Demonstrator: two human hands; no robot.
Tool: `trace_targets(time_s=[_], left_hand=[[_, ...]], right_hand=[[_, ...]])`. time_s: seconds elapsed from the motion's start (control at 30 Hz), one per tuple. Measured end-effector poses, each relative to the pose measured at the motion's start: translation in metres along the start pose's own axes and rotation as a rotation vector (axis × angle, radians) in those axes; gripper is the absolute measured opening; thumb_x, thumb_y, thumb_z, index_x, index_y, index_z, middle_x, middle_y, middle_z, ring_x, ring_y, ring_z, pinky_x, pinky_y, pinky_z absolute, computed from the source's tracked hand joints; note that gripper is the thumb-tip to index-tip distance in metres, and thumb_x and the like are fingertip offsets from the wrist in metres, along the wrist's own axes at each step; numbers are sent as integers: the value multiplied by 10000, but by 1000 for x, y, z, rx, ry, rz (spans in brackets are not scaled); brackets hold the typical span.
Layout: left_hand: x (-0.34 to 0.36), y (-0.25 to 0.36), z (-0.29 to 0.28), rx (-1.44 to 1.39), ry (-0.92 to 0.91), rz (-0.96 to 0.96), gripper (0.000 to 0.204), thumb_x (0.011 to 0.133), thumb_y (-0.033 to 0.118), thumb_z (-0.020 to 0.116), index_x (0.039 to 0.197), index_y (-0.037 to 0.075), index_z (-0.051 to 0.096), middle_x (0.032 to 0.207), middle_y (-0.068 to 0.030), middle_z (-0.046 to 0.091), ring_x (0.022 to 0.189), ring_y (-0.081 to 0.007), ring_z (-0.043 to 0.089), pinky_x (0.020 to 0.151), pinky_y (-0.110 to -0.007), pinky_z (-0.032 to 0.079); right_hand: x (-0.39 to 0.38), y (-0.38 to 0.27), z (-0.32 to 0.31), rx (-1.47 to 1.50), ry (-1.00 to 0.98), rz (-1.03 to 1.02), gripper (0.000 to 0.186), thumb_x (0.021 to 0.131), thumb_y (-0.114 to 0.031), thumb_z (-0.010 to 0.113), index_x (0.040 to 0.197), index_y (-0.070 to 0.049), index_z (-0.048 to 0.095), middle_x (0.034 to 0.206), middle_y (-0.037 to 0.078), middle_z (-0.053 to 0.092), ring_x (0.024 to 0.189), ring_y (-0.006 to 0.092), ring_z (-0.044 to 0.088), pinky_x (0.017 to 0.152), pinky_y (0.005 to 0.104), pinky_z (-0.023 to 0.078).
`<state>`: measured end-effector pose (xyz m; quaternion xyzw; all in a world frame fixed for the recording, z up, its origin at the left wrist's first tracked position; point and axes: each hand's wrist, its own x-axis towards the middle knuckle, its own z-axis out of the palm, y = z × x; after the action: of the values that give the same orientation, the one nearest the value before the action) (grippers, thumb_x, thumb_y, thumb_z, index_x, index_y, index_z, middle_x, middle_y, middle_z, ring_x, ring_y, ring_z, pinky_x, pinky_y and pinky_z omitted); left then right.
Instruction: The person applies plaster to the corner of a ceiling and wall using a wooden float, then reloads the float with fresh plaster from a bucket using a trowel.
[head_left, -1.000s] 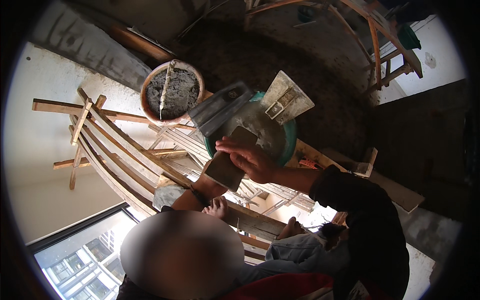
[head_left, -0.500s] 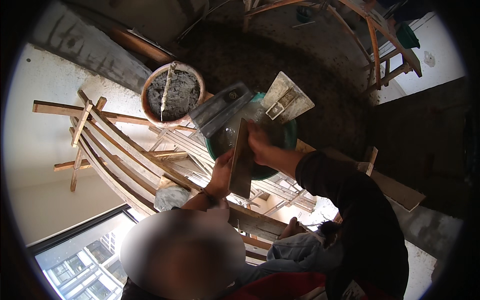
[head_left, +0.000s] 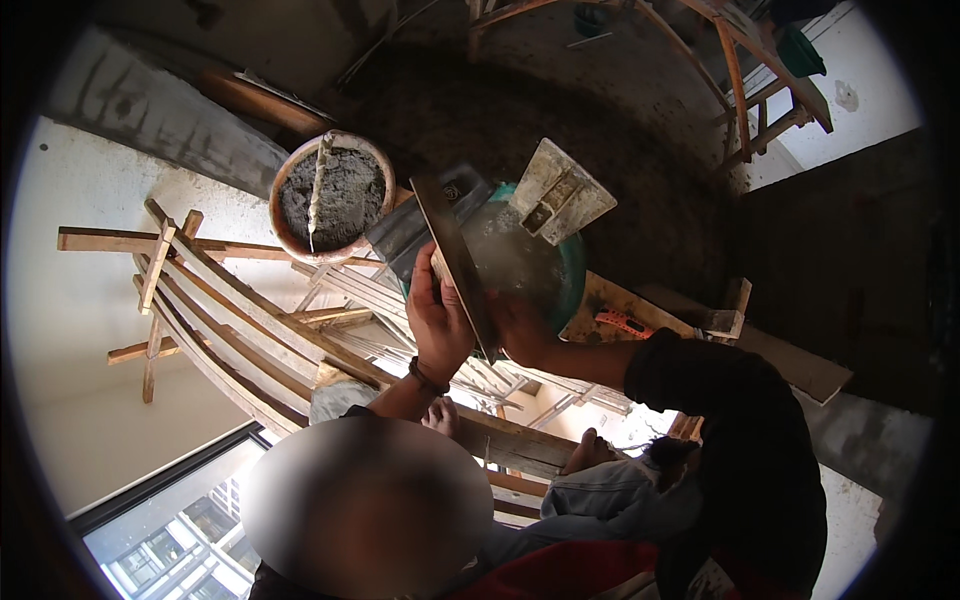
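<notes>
Both my hands are at a thin, flat, tile-like panel [head_left: 452,262], tilted on edge over a green bucket [head_left: 573,285] of cloudy water. My left hand [head_left: 440,325] is closed on its left side, fingers up along the face. Against the lower right face rests my right hand [head_left: 520,332]; its fingers are blurred and partly hidden. A worn, pale plastering float [head_left: 585,200] with a handle lies over the bucket's far right rim. Behind the panel, a dark grey, box-like plastic piece [head_left: 398,238] lies across the left rim.
A round tub [head_left: 382,170] of grey mortar, with a twisted stick [head_left: 318,200] across it, stands at far left. An orange utility knife [head_left: 624,321] lies on a board at right. Wooden scaffold rails [head_left: 235,345] run along the left. Another wooden trestle [head_left: 735,90] stands far right.
The panel has swung so its top leans left, nearer the grey piece. My left hand has moved up along it; my right hand has slid down its right face. The utility knife has come into sight.
</notes>
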<state>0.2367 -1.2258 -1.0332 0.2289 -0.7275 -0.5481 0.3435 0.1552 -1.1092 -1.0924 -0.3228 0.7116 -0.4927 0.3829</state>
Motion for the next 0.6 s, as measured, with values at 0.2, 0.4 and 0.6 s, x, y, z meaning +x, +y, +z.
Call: trace_targets(time_s=[0.2, 0.4, 0.6], left_hand=[[6, -22, -6, -232, 27, -58, 370, 1055, 218, 529, 1339, 0, 437, 1147, -88, 612, 1010, -145, 605, 882, -283, 497], [-15, -53, -29, 73, 59, 57, 228, 1020, 166, 567, 1176, 1, 558, 1101, -141, 629, 1008, -286, 625, 892, -385, 484], [-57, -93, -45, 497, -150, 176, 304, 999, 75, 564, 1275, -41, 517, 1194, -203, 611, 1065, -314, 611, 929, -407, 469]], right_hand=[[33, -11, -37, -221, -16, -113, 365, 1041, -241, 410, 901, -44, 684, 919, 176, 698, 860, 394, 670, 745, 493, 513], [88, 69, -55, -536, -193, 326, 340, 1035, -247, 430, 981, -31, 688, 969, 149, 719, 837, 330, 688, 741, 437, 556], [54, -18, -24, 889, 117, 651, 342, 1065, -239, 405, 1162, -23, 652, 1029, 82, 710, 891, 237, 684, 823, 358, 556]])
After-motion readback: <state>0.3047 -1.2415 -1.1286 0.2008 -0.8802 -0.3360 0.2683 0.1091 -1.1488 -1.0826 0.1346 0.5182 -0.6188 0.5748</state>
